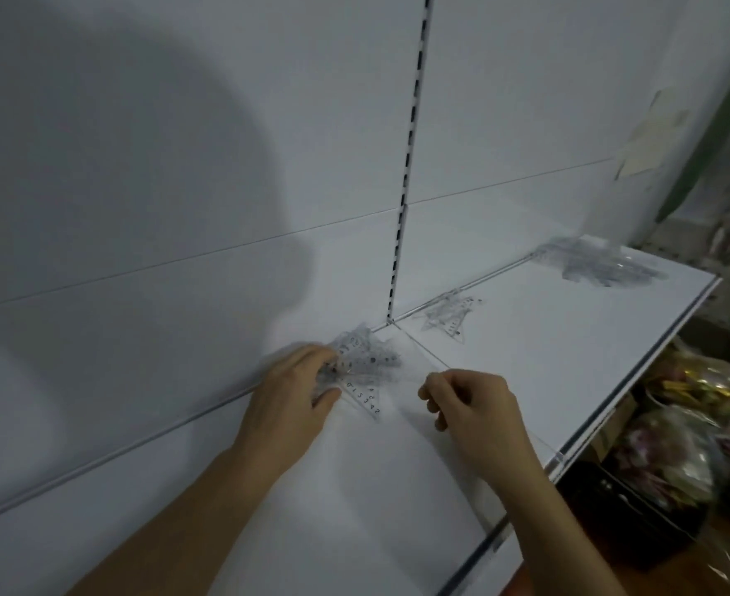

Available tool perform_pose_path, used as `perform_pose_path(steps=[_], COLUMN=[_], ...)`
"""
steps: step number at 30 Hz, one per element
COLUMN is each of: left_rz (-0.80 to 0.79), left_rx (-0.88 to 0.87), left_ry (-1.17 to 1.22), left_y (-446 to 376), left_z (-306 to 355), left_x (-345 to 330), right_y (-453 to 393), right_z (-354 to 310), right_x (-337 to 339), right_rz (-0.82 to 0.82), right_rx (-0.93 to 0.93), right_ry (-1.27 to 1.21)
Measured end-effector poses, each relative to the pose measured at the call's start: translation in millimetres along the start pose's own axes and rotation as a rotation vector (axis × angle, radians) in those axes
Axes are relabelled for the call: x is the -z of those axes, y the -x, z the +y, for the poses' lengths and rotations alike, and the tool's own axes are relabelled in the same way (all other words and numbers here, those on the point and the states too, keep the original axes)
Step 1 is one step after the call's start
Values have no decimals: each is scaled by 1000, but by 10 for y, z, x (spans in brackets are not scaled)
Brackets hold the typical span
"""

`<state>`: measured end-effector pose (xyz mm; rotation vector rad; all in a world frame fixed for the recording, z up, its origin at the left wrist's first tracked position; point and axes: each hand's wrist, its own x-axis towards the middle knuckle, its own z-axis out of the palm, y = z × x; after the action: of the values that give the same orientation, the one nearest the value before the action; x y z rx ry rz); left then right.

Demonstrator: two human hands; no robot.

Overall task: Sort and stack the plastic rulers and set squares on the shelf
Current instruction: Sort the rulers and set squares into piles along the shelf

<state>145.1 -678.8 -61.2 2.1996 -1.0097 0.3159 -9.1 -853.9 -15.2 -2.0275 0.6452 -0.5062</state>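
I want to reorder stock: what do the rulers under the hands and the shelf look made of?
Rulers: clear glossy plastic, apparently; the shelf shows through and the printed black numbers stand out. Shelf: smooth white board, probably painted metal or laminate; the look leaves it open.

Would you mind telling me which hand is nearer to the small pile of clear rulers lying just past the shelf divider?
Right. The right hand lies below the small pile; the left hand rests farther left, on another pile.

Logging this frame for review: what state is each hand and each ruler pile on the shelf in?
left hand: gripping the near pile.
near pile: fanned, untidy, against the back wall.
right hand: fingers curled, pinching a clear piece.
middle pile: loose, untouched.
far pile: heaped, untouched.
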Motion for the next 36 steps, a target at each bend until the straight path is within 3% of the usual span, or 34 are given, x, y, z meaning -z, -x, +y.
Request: perform_pose_path(steps=[5, 9, 13, 21, 27, 32, 36], left_rz=[23, 17, 2, -51, -160, -230, -176], left_rx=[76, 80, 98, 151, 212, 320, 490], left_ry=[26, 18, -7, -211, -402, -515, -611], left_y=[45, 26, 50, 160, 755, 1509, 2253], left_z=[-13, -56, -51, 139, 370, 469, 252], left_x=[27, 7, 7, 132, 403, 968, 1734], right_y=[-413, -452, -248, 601, 1287, 1590, 1889], right_z=[-101, -163, -146, 31, 105, -153, -616], right_x=[-280, -377, -224, 319, 520, 52, -681], right_rz=[-135, -64, -64, -295, -330, -424, -553], right_rx=[-32, -16, 34, 229, 245, 329, 492], right_ry=[238, 532, 546, 671, 749, 733, 657])
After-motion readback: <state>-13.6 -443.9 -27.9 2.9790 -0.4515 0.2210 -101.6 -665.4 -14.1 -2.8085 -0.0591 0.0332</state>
